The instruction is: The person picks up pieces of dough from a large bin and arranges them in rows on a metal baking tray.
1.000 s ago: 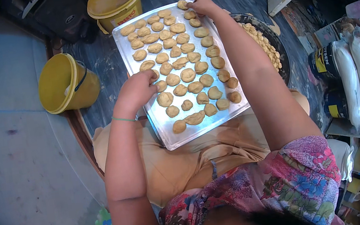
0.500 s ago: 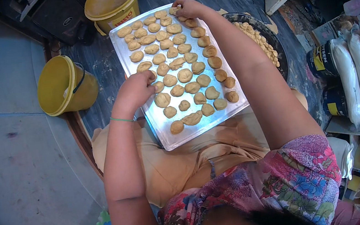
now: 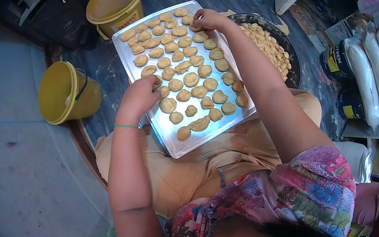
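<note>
A shiny metal baking tray (image 3: 130, 61) rests tilted across my lap, bearing rows of small round golden cookies (image 3: 191, 79). Near its far right corner, my right hand (image 3: 209, 20) pinches a cookie (image 3: 194, 26) at the end of the right-hand rows. My left hand (image 3: 141, 95) lies over the tray's left edge about midway along. Its fingers are curled in by the cookies there; what they hold, if anything, is hidden.
Beyond my right forearm stands a dark round basin (image 3: 294, 65) heaped with small tan pieces (image 3: 266, 47). Two yellow buckets, one at the left (image 3: 70, 94) and one behind the tray (image 3: 116, 12), sit on the floor. Long white packages (image 3: 366, 86) fill a shelf at the right.
My right hand has moved nearer along the tray's right side, uncovering the cookie at the far corner. My left hand keeps its place. Cookies along the right edge look paler.
</note>
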A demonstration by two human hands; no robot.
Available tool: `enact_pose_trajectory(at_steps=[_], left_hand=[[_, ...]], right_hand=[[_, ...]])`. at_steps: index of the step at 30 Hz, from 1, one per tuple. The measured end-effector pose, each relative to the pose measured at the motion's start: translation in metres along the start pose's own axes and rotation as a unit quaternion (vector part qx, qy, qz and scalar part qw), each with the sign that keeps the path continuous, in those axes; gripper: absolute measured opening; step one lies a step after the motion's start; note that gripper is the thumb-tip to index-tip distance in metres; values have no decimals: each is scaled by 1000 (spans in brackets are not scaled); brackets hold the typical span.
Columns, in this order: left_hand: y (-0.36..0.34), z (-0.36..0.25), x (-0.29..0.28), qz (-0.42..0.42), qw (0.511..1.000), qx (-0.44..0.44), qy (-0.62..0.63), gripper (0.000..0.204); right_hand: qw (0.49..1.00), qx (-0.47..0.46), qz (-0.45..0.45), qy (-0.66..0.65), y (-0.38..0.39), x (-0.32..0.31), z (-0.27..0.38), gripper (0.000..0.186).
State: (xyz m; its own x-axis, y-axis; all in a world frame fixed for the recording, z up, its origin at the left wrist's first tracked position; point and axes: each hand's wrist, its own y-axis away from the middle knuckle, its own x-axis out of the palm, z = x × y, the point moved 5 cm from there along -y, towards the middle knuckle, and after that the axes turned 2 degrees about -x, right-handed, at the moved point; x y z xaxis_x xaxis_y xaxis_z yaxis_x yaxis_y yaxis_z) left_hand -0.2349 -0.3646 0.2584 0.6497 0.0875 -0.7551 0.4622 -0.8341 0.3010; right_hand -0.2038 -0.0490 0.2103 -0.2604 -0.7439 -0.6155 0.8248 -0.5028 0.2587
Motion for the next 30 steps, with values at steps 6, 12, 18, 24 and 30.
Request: enact_pose_trajectory(at_steps=[6,12,18,24,30], left_hand=[[2,1,1,-4,1000,-5,1,32],[-1,0,5,0,1000,1,3,32],[5,3,3,-2,1000,-11,5,33],[4,1,3,-2,1000,-1,5,33],[5,-2,6,-8,1000,-2,18,33]], right_hand=[[998,18,-64,25,17,-10,-4,42],[997,3,-65,-31,28,-4,-7,42],[994,97,-1,47,72,-11,-17,40],[997,49,-60,-16,111,6,-29,43],[993,12,-108,48,117,7,-42,52]])
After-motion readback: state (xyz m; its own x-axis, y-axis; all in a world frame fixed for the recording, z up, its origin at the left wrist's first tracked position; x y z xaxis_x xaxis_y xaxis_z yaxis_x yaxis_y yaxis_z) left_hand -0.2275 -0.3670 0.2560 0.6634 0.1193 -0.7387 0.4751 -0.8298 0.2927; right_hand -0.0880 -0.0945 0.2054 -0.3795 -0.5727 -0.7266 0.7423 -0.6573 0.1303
